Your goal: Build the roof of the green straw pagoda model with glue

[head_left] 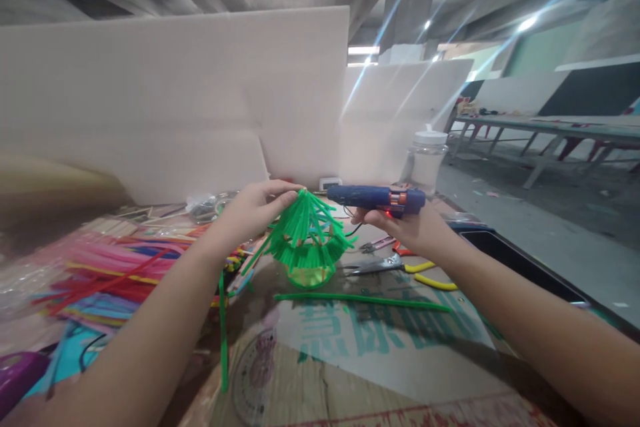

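Observation:
A cone of green pipe cleaners (300,223) stands upright, its fringed tiers spreading above a shiny yellow-green round base (310,276). My left hand (265,205) comes in from the left, its thumb and fingers closed at the cone's peak. In my right hand (407,223) is a blue hot glue gun (375,199), held level with a red light glowing beneath. Its nozzle points left, close to the top of the cone; whether it touches cannot be told. A loose green pipe cleaner (363,301) lies across the table in front of the base.
Scissors with yellow handles (380,265) and red-handled pliers (400,249) lie right of the cone. Bundles of coloured pipe cleaners (120,267) cover the left. A clear bottle (427,160) stands behind my right hand. A protractor (254,373) lies in front, and white boards (200,93) rise behind.

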### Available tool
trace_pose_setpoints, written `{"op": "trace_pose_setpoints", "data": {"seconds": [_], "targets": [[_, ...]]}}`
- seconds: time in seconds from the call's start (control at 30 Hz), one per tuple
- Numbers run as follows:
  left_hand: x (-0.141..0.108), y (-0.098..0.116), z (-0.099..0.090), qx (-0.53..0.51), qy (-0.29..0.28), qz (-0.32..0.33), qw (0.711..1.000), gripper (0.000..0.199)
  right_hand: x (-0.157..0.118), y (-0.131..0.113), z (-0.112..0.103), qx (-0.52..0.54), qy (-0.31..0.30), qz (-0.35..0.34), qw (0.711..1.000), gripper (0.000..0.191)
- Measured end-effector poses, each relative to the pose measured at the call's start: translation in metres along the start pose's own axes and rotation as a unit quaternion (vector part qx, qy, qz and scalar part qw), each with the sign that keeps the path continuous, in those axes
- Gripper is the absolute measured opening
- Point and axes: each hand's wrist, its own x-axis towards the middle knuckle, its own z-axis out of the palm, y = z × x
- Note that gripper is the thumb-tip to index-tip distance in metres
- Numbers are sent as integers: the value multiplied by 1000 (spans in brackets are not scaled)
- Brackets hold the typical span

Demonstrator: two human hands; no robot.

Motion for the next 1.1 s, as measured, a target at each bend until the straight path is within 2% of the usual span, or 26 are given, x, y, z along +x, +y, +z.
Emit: {"op": "trace_pose_setpoints", "data": {"seconds": [0.27,0.37,0.47,0.53,0.7,0.9,1.1], "targets": [[0,-2,-9,15,6,-25,1000,42,0,3,-1,-5,10,-5,1000,45],[-1,0,-10,11,-17,-35,999,45,0,0,-2,-4,17,-6,1000,44],[-1,3,-5,15,-38,-16,999,42,0,-3,-4,1,10,-2,1000,44],[0,5,0,27,-22,-15,999,40,0,-5,-5,9,0,0,1000,44],[1,10,8,43,44,-65,996,39,0,-3,-9,3,-1,2,1000,38],[2,6,4,-4,27,-55,998,37,0,2,-10,20,10,19,1000,36],[2,1,-1,10,37,-32,999,43,0,2,-10,15,8,23,1000,40]]}}
